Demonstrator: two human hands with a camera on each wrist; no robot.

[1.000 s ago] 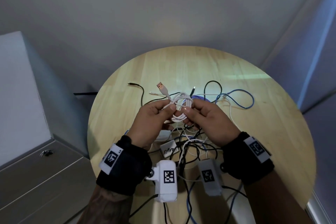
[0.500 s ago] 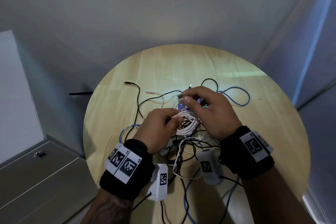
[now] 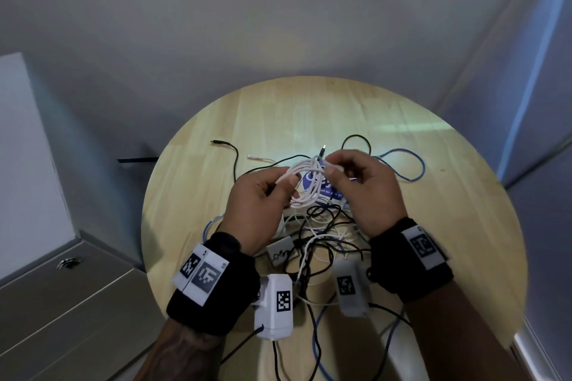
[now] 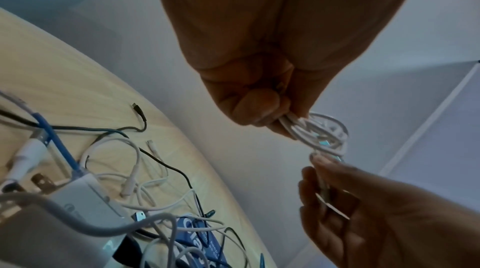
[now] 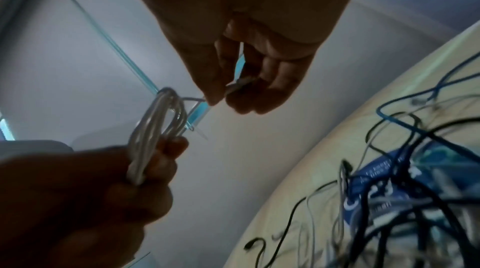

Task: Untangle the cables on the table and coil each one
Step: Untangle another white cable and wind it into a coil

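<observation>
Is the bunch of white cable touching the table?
Apart. The left wrist view shows the white cable coil held up in the left hand's fingers, with grey wall behind it and the table lying below.

I see a white cable (image 3: 305,184) wound into a small coil of several loops, held in the air above the round wooden table (image 3: 464,226). Beneath it, black, white and blue cables (image 3: 322,226) lie tangled together on the tabletop.
</observation>
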